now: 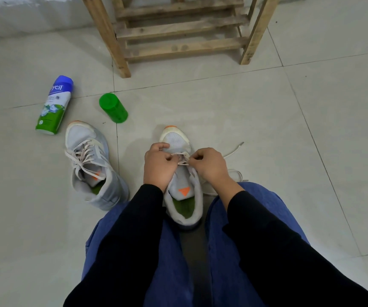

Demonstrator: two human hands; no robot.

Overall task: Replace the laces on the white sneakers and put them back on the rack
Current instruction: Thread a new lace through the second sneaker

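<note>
While the lace point(180, 154) is pinched by the left hand point(159, 165) and right hand point(209, 166) near the toe of the sneaker point(175, 138), lacing is judged early. Upward threading is needed next.

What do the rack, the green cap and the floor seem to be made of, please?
Rack: rough, unfinished wood, by its grain, knots and dull surface. Green cap: probably plastic, smooth with a slight sheen. Floor: likely glazed tile, pale, faintly glossy, with thin joint lines.

place: home floor area | cues: pale floor tiles point(223, 103); wooden shoe rack point(178, 32); powder bottle point(54, 105)
</note>
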